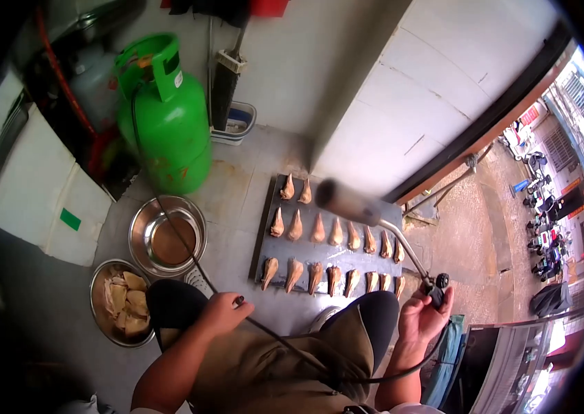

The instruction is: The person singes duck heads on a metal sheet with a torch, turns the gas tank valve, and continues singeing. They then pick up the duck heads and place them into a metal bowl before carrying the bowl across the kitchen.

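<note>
My right hand (422,319) is wrapped round the handle of a gas torch (409,252). Its blurred burner head (347,203) points left over a dark flat board (288,247). On that board lie rows of tapered, pinkish-brown meat pieces, such as one piece (295,274) in the front row; they resemble trotters. Over my left thigh, my left hand (225,314) is closed, with a small dark tip (239,301) showing at the fingers; what it belongs to I cannot make out. A black hose (285,343) runs past that hand and across my lap to the torch.
A green gas cylinder (171,131) stands at the upper left by the wall. Left of my knee are a steel basin (137,238) and a steel bowl (99,303) holding pale yellowish pieces. A bucket (244,117) stands behind. At right, a doorway opens onto a street with parked scooters (547,238).
</note>
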Demonstrator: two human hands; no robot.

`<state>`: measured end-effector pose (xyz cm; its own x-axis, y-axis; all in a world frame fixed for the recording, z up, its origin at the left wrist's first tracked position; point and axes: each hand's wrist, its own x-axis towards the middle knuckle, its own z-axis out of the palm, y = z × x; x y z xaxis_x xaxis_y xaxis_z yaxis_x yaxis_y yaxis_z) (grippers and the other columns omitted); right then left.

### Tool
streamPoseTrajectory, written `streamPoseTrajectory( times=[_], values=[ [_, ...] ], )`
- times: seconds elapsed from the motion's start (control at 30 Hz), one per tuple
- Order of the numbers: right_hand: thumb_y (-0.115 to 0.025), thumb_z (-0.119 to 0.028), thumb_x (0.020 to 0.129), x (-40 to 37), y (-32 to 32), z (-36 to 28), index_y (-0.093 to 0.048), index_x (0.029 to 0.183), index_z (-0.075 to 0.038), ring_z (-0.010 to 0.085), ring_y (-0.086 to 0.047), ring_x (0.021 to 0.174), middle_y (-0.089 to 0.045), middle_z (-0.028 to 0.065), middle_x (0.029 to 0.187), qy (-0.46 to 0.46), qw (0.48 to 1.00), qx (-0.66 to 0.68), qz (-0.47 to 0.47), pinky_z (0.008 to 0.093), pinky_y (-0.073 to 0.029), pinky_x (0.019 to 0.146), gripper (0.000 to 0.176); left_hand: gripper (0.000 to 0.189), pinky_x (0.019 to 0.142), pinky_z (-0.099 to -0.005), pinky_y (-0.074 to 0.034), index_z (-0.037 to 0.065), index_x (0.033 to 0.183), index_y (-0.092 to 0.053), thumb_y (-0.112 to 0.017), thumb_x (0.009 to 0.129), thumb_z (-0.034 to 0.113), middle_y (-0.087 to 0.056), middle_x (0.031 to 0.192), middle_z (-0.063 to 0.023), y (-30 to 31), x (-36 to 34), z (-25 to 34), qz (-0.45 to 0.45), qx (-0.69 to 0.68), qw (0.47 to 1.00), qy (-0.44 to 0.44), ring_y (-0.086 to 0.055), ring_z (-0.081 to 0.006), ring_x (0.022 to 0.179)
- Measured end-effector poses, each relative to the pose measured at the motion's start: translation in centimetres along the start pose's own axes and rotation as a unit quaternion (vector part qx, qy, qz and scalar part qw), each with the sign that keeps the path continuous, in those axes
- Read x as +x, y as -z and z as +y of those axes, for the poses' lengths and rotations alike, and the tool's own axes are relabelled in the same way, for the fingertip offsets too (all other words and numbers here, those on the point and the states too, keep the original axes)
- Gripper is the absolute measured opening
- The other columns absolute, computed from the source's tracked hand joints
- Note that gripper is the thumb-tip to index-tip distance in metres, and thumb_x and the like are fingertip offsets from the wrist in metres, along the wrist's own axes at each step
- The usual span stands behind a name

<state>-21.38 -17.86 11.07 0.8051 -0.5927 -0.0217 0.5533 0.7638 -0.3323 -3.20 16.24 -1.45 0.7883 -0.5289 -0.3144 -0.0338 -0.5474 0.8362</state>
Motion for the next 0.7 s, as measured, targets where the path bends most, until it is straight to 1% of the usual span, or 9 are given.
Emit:
streamPoseTrajectory(
  times=[0.2, 0.33, 0.37, 0.43, 0.47, 0.53, 0.57, 0.6, 0.7],
  values=[
    [-0.053, -0.038, 0.095, 0.3, 5.0, -1.3, -0.060, 0.111, 0.004, 0.0264, -0.066, 0.074, -0.066, 0.0229, 0.101, -0.027, 0.998, 0.051, 0.003, 0.0394, -0.057, 0.068, 0.045, 0.034, 0.057, -0.0392, -0.046, -0.002, 0.075, -0.062, -0.069, 0.080, 0.031, -0.061, 0.068, -0.0197, -1.2, -0.2, -2.0, 0.020, -0.037, 0.998, -0.050, -0.060, -0.0323, 0.060],
    [-0.054, -0.036, 0.094, 0.7, 8.2, -1.5, -0.060, 0.108, 0.005, 0.0210, -0.061, 0.072, -0.065, 0.0179, 0.096, -0.059, 0.990, 0.126, -0.030, 0.0339, -0.052, 0.066, 0.044, 0.030, 0.055, -0.0342, -0.045, -0.001, 0.073, -0.061, -0.070, 0.080, 0.026, -0.060, 0.063, -0.0112, -1.2, -1.2, -1.8, 0.044, -0.029, 0.997, -0.057, -0.056, -0.0183, 0.056],
    [-0.052, -0.043, 0.094, 0.8, 8.3, -1.5, -0.065, 0.103, 0.000, 0.0194, -0.064, 0.064, -0.069, 0.0174, 0.092, -0.044, 0.991, 0.121, 0.036, 0.0318, -0.051, 0.057, 0.046, 0.029, 0.055, -0.0328, -0.044, 0.000, 0.072, -0.060, -0.071, 0.080, 0.026, -0.059, 0.062, -0.0083, -0.9, -1.4, -1.6, 0.051, -0.044, 0.996, -0.053, -0.054, -0.0148, 0.056],
    [-0.053, -0.041, 0.093, 1.2, 9.8, -1.6, -0.066, 0.100, 0.000, 0.0179, -0.064, 0.063, -0.070, 0.0161, 0.089, -0.033, 0.992, 0.117, 0.036, 0.0299, -0.050, 0.056, 0.043, 0.028, 0.052, -0.0262, -0.040, 0.002, 0.068, -0.059, -0.073, 0.080, 0.023, -0.055, 0.059, 0.0008, 0.6, -2.2, 1.3, 0.065, -0.122, 0.990, 0.012, -0.047, -0.0053, 0.058],
    [-0.055, -0.038, 0.093, 1.5, 10.8, -2.0, -0.066, 0.098, -0.002, 0.0172, -0.063, 0.063, -0.070, 0.0147, 0.088, -0.035, 0.993, 0.108, 0.039, 0.0286, -0.049, 0.055, 0.039, 0.035, 0.049, -0.0241, -0.036, 0.004, 0.065, -0.056, -0.071, 0.084, 0.029, -0.054, 0.059, 0.0013, 1.1, -1.4, 0.6, 0.102, -0.152, 0.983, -0.023, -0.046, -0.0055, 0.054],
    [-0.059, -0.029, 0.092, 2.5, 13.9, -3.3, -0.065, 0.093, -0.005, 0.0156, -0.064, 0.064, -0.070, 0.0102, 0.084, -0.027, 0.994, 0.090, 0.058, 0.0263, -0.049, 0.054, 0.025, 0.043, 0.047, -0.0237, -0.033, 0.005, 0.062, -0.053, -0.066, 0.089, 0.036, -0.053, 0.057, 0.0008, 5.3, 0.4, 0.6, 0.100, -0.238, 0.964, 0.056, -0.046, -0.0065, 0.051],
    [-0.061, -0.023, 0.091, 3.6, 14.2, -3.5, -0.063, 0.090, -0.008, 0.0137, -0.062, 0.063, -0.069, 0.0059, 0.081, 0.031, 0.989, 0.045, 0.136, 0.0254, -0.049, 0.053, 0.016, 0.047, 0.046, -0.0243, -0.032, 0.005, 0.060, -0.052, -0.062, 0.091, 0.039, -0.052, 0.056, 0.0001, 8.2, 1.2, 2.9, 0.147, -0.216, 0.964, 0.042, -0.046, -0.0070, 0.050],
    [-0.060, -0.025, 0.092, 4.3, 11.8, -2.3, -0.063, 0.092, -0.006, 0.0142, -0.060, 0.061, -0.068, 0.0064, 0.079, 0.085, 0.983, 0.017, 0.159, 0.0261, -0.050, 0.054, 0.019, 0.051, 0.045, -0.0249, -0.031, 0.006, 0.058, -0.051, -0.059, 0.093, 0.042, -0.051, 0.055, -0.0005, 11.7, 2.4, 5.5, 0.198, -0.188, 0.962, 0.031, -0.047, -0.0075, 0.049],
    [-0.058, -0.028, 0.094, 7.4, 13.8, -2.3, -0.063, 0.094, -0.004, 0.0169, -0.060, 0.059, -0.068, 0.0093, 0.082, 0.073, 0.974, -0.033, 0.212, 0.0263, -0.051, 0.054, 0.024, 0.045, 0.054, -0.0308, -0.042, 0.000, 0.066, -0.058, -0.054, 0.092, 0.037, -0.058, 0.059, -0.0065, 22.3, 9.8, 8.5, 0.282, -0.050, 0.958, -0.034, -0.056, -0.0150, 0.056]
  ],
)
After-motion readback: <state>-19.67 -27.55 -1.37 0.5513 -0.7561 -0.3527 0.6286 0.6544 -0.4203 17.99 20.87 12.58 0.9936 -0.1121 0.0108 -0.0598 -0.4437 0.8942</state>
